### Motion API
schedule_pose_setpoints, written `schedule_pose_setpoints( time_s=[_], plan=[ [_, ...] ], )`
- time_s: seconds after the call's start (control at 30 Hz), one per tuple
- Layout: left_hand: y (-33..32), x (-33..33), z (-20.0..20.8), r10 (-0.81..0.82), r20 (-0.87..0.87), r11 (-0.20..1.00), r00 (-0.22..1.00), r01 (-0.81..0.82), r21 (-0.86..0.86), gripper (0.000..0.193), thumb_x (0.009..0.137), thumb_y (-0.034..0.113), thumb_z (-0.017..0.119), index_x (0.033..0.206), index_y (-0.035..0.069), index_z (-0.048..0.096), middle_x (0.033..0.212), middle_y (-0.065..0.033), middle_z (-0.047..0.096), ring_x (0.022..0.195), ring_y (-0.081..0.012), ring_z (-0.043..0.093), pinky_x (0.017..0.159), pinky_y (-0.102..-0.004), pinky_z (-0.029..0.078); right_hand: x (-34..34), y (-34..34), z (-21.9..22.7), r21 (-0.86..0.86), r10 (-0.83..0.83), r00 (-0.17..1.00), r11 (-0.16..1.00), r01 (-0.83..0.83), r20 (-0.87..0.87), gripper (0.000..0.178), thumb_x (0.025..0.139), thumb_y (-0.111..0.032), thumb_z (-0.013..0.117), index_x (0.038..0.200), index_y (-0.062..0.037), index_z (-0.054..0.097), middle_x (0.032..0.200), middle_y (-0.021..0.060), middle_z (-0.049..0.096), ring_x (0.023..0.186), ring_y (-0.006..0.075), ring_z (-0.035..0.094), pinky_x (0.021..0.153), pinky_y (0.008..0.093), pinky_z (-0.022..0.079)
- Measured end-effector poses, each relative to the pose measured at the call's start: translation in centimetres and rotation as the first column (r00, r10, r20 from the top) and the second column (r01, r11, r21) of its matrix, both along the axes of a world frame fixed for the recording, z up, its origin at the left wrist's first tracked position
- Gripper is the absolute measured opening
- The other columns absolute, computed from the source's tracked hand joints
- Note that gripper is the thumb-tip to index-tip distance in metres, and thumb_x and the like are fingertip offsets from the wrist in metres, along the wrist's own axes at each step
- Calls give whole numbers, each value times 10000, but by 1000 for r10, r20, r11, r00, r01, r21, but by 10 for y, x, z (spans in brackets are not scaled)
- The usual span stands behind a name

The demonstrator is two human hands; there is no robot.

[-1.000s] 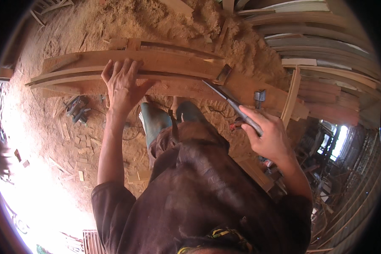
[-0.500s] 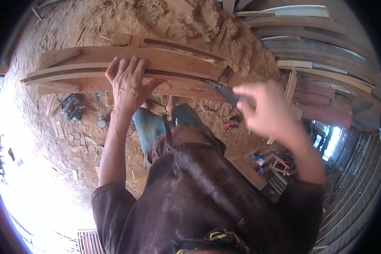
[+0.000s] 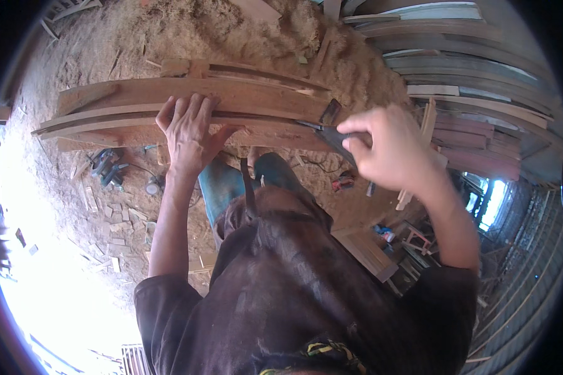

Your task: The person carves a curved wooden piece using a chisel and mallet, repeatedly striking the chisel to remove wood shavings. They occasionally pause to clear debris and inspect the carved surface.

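Note:
A long, slightly curved wooden strip (image 3: 116, 112) lies along a wide wooden plank (image 3: 256, 94), with a dark narrow line running along it. My left hand (image 3: 191, 128) grips the strip near its middle, fingers bent over the far side and thumb spread on the near side. At the strip's right end, my right hand (image 3: 391, 150) is closed around a dark flat tool (image 3: 338, 140); its thin tip meets the wood. The hand hides part of this tool, so its kind cannot be made out. A small dark rectangular piece (image 3: 331, 111) rests on the plank close by.
Sawdust (image 3: 263, 37) covers the ground beyond the plank. Stacked curved boards (image 3: 456, 75) fill the far right. A dark power tool (image 3: 106, 165) with a cord sits on the ground at left among wood offcuts; a red tool (image 3: 343, 181) lies right of my legs.
My right hand has shifted slightly left and up, and is less blurred, still with the dark tool. My left hand keeps its place on the strip.

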State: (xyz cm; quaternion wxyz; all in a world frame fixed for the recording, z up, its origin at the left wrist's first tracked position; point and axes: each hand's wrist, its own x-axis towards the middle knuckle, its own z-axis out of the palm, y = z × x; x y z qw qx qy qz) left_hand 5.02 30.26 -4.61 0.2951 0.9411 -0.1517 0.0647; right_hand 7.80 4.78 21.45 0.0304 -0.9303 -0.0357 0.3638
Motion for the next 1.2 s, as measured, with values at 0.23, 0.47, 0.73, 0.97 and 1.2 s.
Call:
schedule_pose_setpoints(
  time_s=[0.23, 0.47, 0.73, 0.97, 1.2],
  plan=[
    [4, -1, -4, 8, -8, 1000, 1000, -8, 11, 682, 777, 548, 894, 1259, 107, 700, 1218, -74, 703, 1218, -288, 632, 1175, -518, 337, 33, -13, -1, 106, 73, 997, 992, -70, -25, 272, 950, -96, 752, 1199, -14, 823, 1099, 182, 832, 972, 245, 807, 901, 377, 615],
    [-2, -4, -4, 5, 21, 1000, 1000, -5, -22, 694, 742, 529, 916, 1283, 145, 713, 1223, -62, 695, 1229, -293, 631, 1199, -507, 319, -32, 28, -8, 149, 84, 940, 979, -140, 332, 172, 924, -56, 718, 1035, -12, 842, 899, 195, 803, 765, 328, 775, 780, 421, 589],
    [2, -2, -10, 14, -5, 999, 1000, -14, -31, 700, 758, 490, 920, 1314, 127, 699, 1278, -76, 689, 1261, -300, 624, 1205, -515, 320, 60, 40, -7, -8, 211, 966, 977, -214, -148, 207, 894, -128, 731, 1018, -28, 863, 957, 194, 821, 849, 292, 804, 812, 405, 612],
    [-1, -3, -6, -4, -11, 998, 1000, 3, -60, 677, 766, 476, 920, 1298, 119, 702, 1277, -83, 683, 1275, -307, 615, 1214, -532, 317, -62, 35, -14, 269, -79, 917, 962, -32, 392, 204, 959, -47, 685, 1093, 9, 829, 941, 220, 813, 756, 286, 805, 709, 383, 618],
    [-2, -3, -10, 6, 6, 999, 1000, -5, -54, 645, 769, 473, 913, 1271, 126, 705, 1251, -77, 684, 1263, -305, 614, 1214, -524, 316, 63, 57, -14, 56, 156, 988, 986, -156, 4, 190, 882, -143, 731, 771, 6, 771, 609, 149, 663, 552, 255, 639, 593, 428, 510]
  ],
)
